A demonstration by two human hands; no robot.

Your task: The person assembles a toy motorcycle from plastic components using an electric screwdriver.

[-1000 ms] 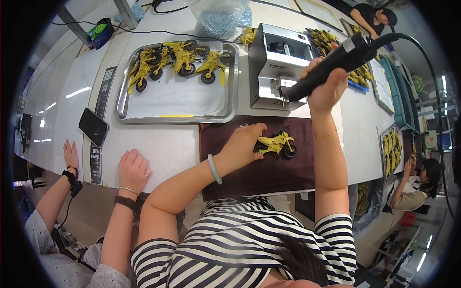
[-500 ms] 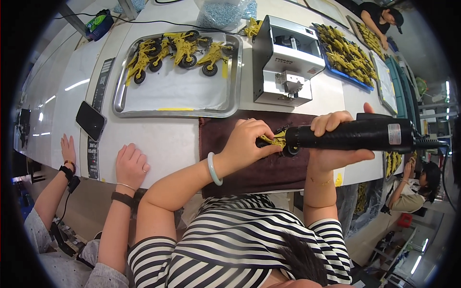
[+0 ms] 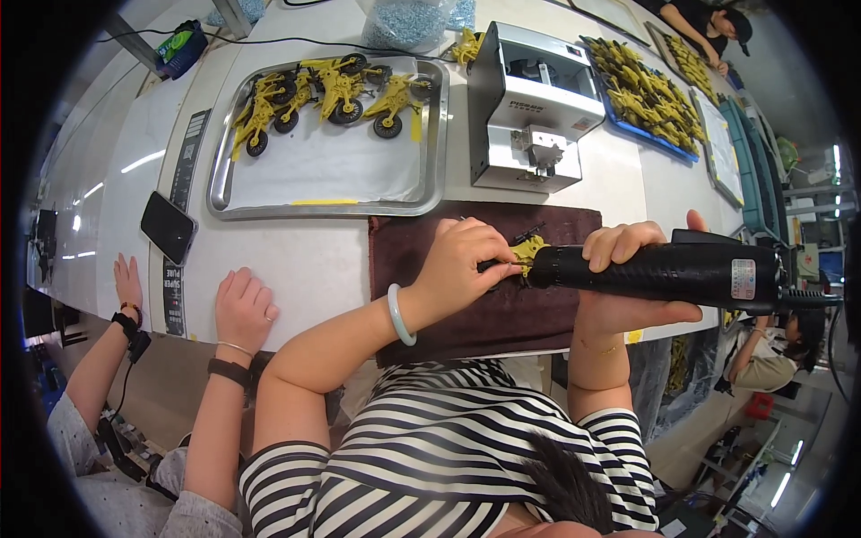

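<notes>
A black corded electric screwdriver (image 3: pixel 664 272) lies almost level in my right hand (image 3: pixel 628 314), which is closed round its barrel. Its front end points left and meets a small yellow toy motorcycle (image 3: pixel 529 246). My left hand (image 3: pixel 468 255) pinches the toy motorcycle between thumb and fingers, just above a dark maroon cloth (image 3: pixel 426 325). Part of the toy is hidden behind my fingers and the tool's nose, and the tip of the bit cannot be made out.
Beyond the cloth stand a metal tray (image 3: pixel 305 212) holding several yellow motorcycles (image 3: pixel 343 94) and a white-and-black machine (image 3: pixel 535 112). A blue tray (image 3: pixel 659 146) is heaped with yellow parts. At left lie a phone (image 3: pixel 168 228) and another person's hands (image 3: pixel 246 305). The screwdriver's cord (image 3: pixel 812 296) trails right.
The screwdriver's rear end has dipped toward me. The toy motorcycle has turned in my left fingers, and the wheel that showed below the tool's nose is now out of sight.
</notes>
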